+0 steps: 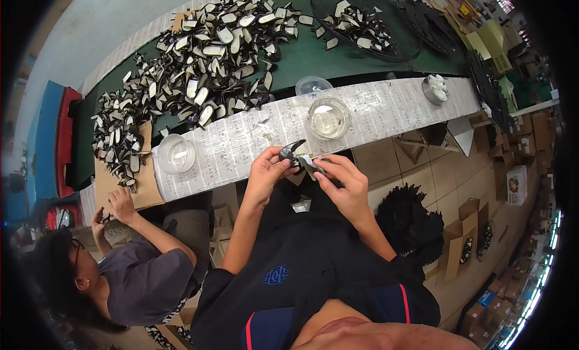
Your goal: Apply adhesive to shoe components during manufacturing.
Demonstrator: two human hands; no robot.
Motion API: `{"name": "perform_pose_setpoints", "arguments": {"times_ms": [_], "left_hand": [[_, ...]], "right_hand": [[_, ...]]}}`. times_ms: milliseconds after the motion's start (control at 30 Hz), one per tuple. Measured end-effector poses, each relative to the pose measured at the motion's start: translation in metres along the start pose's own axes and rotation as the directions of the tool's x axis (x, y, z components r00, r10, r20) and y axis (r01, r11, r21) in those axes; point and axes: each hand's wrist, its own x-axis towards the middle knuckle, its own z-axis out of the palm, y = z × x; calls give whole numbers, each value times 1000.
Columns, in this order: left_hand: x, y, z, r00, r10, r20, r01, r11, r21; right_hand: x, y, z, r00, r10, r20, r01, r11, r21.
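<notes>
Your two hands are both gripping. Your left hand [269, 170] is pinching a glossy black, curved, pointed piece [293, 149] between thumb and fingers; your right hand [345, 180] is gripping a thin grey-white flap [310, 163] at that piece's side. You are holding both just off the near edge of a long surface covered in white printed sheeting [392, 108], probably for a plain view from above. Your fingers are covering the meeting point, so whether flap and piece are joined is uncertain. A round, clear plastic tub [349, 122] is standing just beyond your hands, apparently for a short reach. A large heap of black pieces with pale, tongue-shaped faces [211, 63] is lying farther left on a dark-green belt [292, 57], seemingly within reach of you and the grey-shirted co-worker [148, 283].
</notes>
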Motion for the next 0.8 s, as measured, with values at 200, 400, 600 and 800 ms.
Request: {"name": "perform_pose_setpoints", "arguments": {"times_ms": [200, 400, 600, 800], "left_hand": [[-1, 0, -1, 1000, 7, -24, -6, 999, 35], [-2, 1, 6, 1000, 2, -6, -2, 998, 60], [-1, -1, 8, 1000, -12, -12, 13, 997, 72], [-2, 1, 13, 1000, 1, -7, 0, 995, 95]], "right_hand": [[5, -1, -3, 998, -51, -37, 49, 998, -47], [9, 4, 0, 988, -153, 19, 154, 968, -198], [8, 7, 2, 984, -151, 95, 168, 961, -221], [7, 8, 2, 982, -164, 95, 185, 942, -282]]}}
